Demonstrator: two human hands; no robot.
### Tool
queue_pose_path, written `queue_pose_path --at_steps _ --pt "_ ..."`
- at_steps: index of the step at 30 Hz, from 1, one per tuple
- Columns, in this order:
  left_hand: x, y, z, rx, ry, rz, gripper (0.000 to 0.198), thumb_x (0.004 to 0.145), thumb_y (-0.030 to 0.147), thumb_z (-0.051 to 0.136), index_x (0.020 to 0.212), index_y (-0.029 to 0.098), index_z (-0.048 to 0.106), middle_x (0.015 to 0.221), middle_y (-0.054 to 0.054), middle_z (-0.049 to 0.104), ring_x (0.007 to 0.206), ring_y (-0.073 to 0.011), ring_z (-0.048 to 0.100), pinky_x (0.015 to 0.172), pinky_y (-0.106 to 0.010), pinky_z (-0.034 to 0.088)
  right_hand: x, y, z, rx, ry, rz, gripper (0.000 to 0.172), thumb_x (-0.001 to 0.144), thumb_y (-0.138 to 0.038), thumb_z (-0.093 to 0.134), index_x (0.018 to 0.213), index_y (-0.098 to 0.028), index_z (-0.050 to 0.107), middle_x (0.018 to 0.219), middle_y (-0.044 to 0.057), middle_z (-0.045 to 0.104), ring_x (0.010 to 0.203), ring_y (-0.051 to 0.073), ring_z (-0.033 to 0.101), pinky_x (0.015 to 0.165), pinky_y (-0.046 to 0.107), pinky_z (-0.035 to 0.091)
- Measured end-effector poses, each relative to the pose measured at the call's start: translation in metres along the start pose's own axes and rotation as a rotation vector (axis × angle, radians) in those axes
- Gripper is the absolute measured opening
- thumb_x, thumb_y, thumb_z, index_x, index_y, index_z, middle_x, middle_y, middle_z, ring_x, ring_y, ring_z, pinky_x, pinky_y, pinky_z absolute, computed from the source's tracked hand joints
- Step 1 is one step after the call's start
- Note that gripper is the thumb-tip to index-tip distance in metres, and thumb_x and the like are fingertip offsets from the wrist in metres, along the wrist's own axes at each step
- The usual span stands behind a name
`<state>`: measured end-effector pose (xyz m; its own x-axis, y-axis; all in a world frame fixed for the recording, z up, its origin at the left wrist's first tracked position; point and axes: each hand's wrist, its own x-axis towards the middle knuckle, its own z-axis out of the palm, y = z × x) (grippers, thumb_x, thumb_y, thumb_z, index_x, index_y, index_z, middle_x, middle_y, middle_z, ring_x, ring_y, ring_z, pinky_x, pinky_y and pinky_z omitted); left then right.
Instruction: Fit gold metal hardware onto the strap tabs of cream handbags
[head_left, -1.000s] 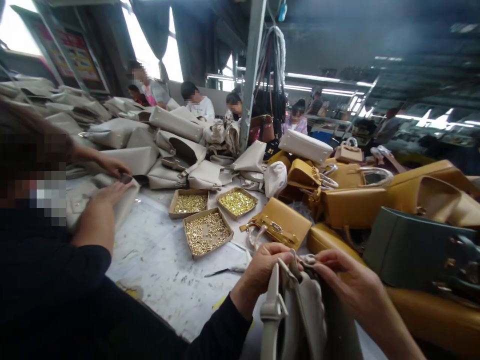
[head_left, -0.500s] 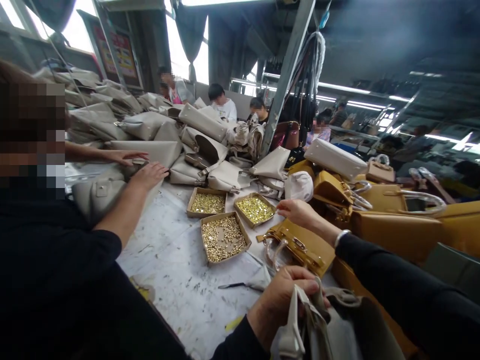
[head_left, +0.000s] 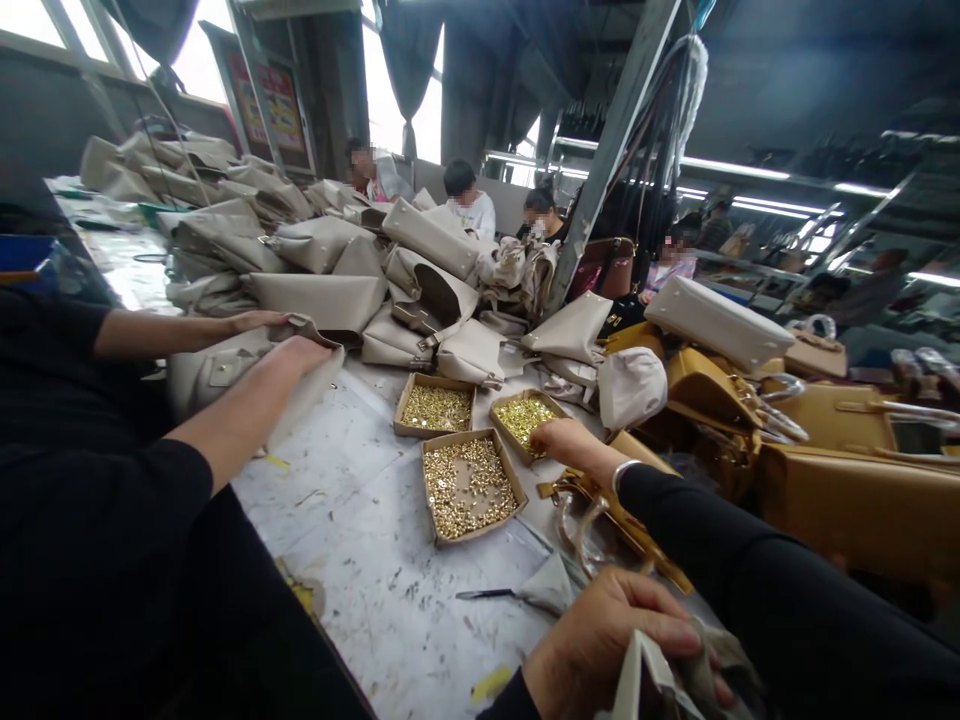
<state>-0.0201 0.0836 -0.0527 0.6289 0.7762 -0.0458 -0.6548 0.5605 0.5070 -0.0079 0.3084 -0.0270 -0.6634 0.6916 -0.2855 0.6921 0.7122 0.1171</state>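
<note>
Since half a second ago, the right hand [head_left: 564, 442] has moved from just beside the right-hand box [head_left: 505, 434] to over it, fingertips at its gold pieces [head_left: 521, 408]. At the left edge of the bench [head_left: 375, 590], a co-worker's hand [head_left: 259, 321] rests on a grey bag [head_left: 221, 368]. Heaped bags [head_left: 315, 300] lie toward the far edge; nearer stand the left box [head_left: 431, 432] and front box [head_left: 484, 531]. Whether the right hand pinches anything, I cannot tell. Toward the near edge, well apart from it, the left hand [head_left: 615, 635] grips a pale bag [head_left: 639, 680]. Mustard bags [head_left: 862, 500] crowd the right edge.
</note>
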Motion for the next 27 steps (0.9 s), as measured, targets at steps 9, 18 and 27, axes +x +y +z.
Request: queue_pose_path --at_steps 9,18,27 --pt "0.004 -0.006 -0.001 -0.04 0.012 0.022 0.036 0.049 0.032 0.089 0.064 0.006 0.07 0.068 -0.013 0.067 0.059 -0.021 0.066 0.059 -0.029 0.052 -0.003 0.007 0.013 0.091 0.102 0.019 0.02 0.103 -0.033 0.062 0.11 -0.015 0.068 0.109 0.007 0.069 0.101 0.021 0.068 0.093 0.043 0.057" --pt "0.002 -0.001 0.002 0.016 0.028 0.009 0.04 0.047 0.035 0.087 0.065 0.004 0.07 0.068 -0.014 0.067 0.056 -0.0197 0.064 0.054 -0.028 0.05 -0.008 0.007 0.007 0.307 0.303 0.086 0.006 0.093 -0.016 0.068 0.09 -0.017 0.073 0.091 0.005 0.074 0.086 0.02 0.068 0.078 0.032 0.052" --pt "0.003 0.005 0.003 0.107 0.083 0.018 0.044 0.05 0.042 0.091 0.064 0.007 0.068 0.065 -0.013 0.069 0.05 -0.0171 0.061 0.049 -0.025 0.047 -0.09 -0.017 -0.085 0.751 0.605 0.108 0.011 0.096 -0.022 0.061 0.102 -0.017 0.069 0.091 0.002 0.073 0.08 0.013 0.066 0.072 0.023 0.05"
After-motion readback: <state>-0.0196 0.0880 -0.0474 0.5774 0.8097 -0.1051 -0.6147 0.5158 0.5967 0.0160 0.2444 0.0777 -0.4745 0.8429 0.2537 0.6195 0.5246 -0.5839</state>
